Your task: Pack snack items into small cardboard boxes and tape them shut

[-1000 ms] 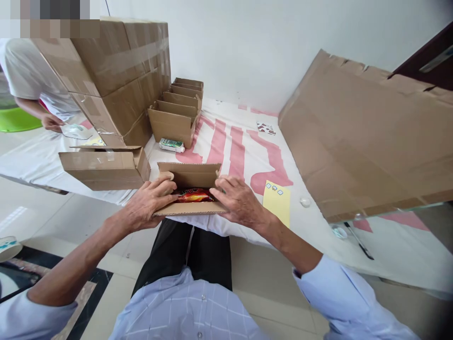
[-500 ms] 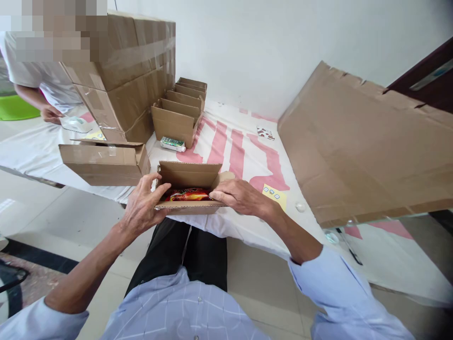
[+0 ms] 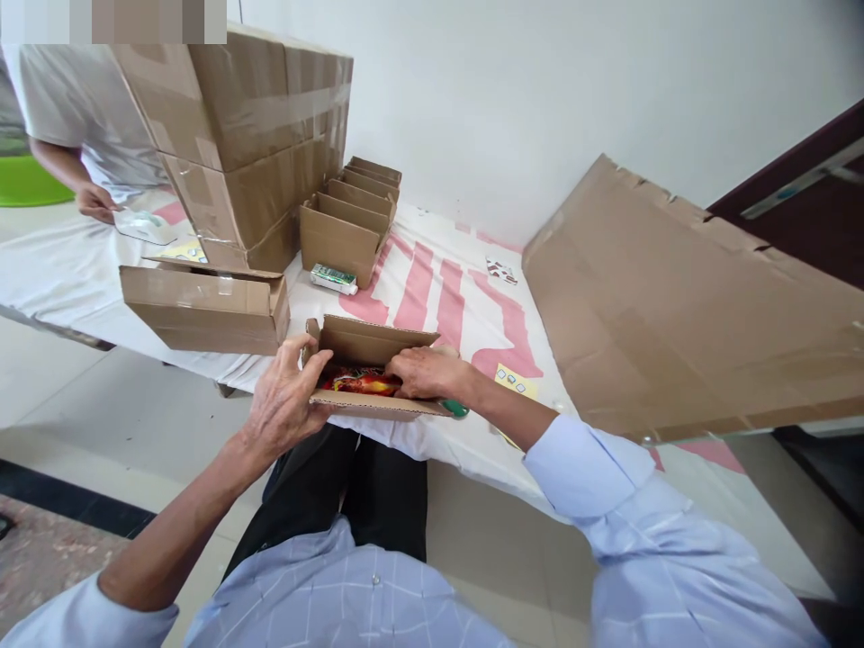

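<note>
At lower centre of the frame, the left hand [image 3: 287, 387] grips the left end of an open cardboard box [image 3: 378, 410], thumb over the rim; the red packet [image 3: 361, 382] lies inside the box; the right hand [image 3: 425, 371] reaches in at the right end, fingers curled at the packet, though whether they pinch or only press I cannot tell; to settle it well, hold the box firm with the left, push the packet flat and keep it below the rim so the flaps stay free; around this, at far left, a co-worker's hand [image 3: 98, 202] holds a pale object [image 3: 144, 227]; next, at left, a taped box [image 3: 202, 306] crowds the left hand's side of the desk [image 3: 486, 459], below stacked cartons [image 3: 260, 153]; upper centre has nested open boxes [image 3: 341, 241] and a small green-and-white pack [image 3: 334, 278]; right of the open box, a green object [image 3: 456, 409] sits half hidden under the right wrist; further right, a large cardboard panel [image 3: 695, 315] limits that side.
</note>
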The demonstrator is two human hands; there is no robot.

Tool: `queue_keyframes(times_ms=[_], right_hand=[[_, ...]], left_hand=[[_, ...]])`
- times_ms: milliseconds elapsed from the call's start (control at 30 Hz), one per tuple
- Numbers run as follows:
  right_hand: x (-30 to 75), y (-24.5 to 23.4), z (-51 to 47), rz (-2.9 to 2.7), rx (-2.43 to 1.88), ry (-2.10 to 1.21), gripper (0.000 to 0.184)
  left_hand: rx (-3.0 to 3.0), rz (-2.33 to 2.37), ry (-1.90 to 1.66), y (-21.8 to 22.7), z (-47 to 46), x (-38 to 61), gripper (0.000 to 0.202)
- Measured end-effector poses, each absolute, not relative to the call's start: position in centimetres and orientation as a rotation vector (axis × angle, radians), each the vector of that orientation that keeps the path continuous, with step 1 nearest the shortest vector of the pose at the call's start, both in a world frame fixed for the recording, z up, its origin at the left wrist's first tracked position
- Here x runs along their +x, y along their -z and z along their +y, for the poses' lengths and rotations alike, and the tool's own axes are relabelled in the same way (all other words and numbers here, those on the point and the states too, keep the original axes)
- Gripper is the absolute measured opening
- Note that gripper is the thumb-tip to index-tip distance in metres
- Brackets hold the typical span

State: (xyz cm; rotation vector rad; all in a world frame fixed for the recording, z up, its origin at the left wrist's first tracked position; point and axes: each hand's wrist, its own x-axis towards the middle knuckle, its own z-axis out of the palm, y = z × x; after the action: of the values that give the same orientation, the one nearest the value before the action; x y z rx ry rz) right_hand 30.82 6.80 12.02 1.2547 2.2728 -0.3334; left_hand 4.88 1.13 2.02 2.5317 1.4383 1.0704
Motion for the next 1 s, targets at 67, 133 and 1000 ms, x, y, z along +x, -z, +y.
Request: queue_keyframes(times_ms=[67, 133, 1000], right_hand=[[30.7, -11.2, 6.7, 2.270, 1.238, 0.317, 0.021], [30.8, -10.7, 6.6, 2.266, 1.237, 0.281, 0.023], [34.9, -10.4, 6.6, 2.834, 1.760, 0.174, 0.021]], left_hand=[[2.526, 1.411, -1.069, -2.0, 1.2, 5.0, 0.071], [2.528, 1.378, -1.069, -1.9, 1.3, 5.1, 0.071], [2.603, 1.271, -1.021, -2.1, 4.4, 3.9, 0.060]])
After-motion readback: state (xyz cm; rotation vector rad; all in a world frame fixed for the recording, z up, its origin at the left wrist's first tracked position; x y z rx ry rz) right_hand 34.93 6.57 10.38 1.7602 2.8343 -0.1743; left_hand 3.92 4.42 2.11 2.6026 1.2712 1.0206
